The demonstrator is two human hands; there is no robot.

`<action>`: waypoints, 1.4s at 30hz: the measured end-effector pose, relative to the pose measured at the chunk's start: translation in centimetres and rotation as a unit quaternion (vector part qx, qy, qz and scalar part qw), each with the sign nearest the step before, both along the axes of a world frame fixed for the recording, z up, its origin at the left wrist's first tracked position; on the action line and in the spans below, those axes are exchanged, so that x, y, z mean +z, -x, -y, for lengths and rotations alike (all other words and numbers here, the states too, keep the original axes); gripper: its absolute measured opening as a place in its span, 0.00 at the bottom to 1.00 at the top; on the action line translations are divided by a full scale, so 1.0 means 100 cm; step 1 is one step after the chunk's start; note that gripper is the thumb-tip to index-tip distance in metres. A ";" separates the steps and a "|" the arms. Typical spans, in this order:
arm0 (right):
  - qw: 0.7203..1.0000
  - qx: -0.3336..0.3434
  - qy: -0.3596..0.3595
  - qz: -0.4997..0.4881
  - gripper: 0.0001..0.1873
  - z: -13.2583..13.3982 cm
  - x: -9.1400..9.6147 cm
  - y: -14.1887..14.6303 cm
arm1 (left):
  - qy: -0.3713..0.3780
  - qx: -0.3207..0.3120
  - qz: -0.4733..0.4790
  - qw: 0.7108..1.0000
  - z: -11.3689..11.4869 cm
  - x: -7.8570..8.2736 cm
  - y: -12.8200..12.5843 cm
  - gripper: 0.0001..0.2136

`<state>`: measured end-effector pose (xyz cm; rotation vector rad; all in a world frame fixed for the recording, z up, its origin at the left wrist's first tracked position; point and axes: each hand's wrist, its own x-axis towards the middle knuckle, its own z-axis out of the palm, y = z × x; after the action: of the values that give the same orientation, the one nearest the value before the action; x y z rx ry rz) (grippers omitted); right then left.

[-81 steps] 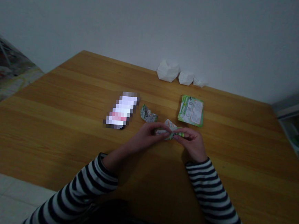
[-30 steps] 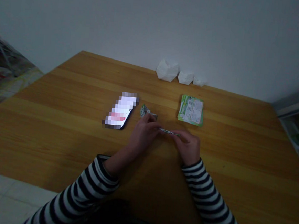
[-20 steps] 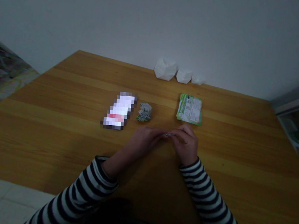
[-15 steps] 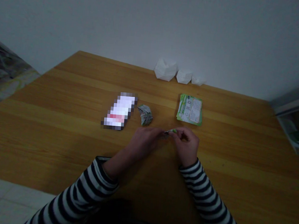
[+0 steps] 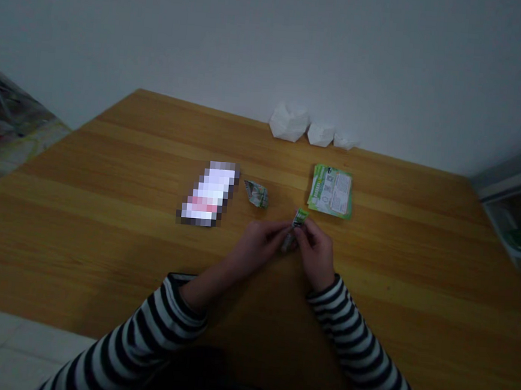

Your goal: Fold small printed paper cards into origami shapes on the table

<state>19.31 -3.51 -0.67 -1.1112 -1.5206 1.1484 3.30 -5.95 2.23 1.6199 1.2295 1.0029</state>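
My left hand [image 5: 256,246] and my right hand [image 5: 315,251] meet above the middle of the wooden table [image 5: 106,207]. Both pinch a small folded piece of green-and-white printed paper [image 5: 298,221], which stands up between the fingertips. A second folded piece of the same paper [image 5: 257,193] lies on the table just beyond my left hand. A stack of green printed sheets [image 5: 332,191] lies a little beyond my right hand.
A phone with a lit screen [image 5: 209,194] lies left of the loose folded piece. Three white folded paper shapes [image 5: 289,123] sit at the table's far edge against the wall. A plastic-covered heap [image 5: 4,127] is at far left, a shelf [image 5: 517,221] at far right.
The paper lay flat and stretched between my hands; now my hands have come closer together and the folded piece stands upright between the fingertips. The loose folded piece has shifted slightly.
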 end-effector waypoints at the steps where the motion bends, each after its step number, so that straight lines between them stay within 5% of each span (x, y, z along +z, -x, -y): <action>1: 1.000 -0.006 0.004 -0.006 0.11 -0.001 0.000 -0.001 | 0.010 -0.008 0.024 1.000 0.000 0.000 0.000 0.15; 10: 0.999 -0.016 0.040 -0.028 0.17 -0.003 0.001 -0.003 | 0.034 -0.019 0.058 0.998 -0.001 -0.001 0.001 0.15; 42: 0.997 -0.024 0.046 -0.063 0.11 -0.004 0.003 -0.001 | 0.026 0.010 0.091 0.995 0.000 -0.005 -0.006 0.16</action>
<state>19.45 -3.13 -0.33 -1.1088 -1.3500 1.2418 3.90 -5.91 1.73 1.4442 1.1410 1.0982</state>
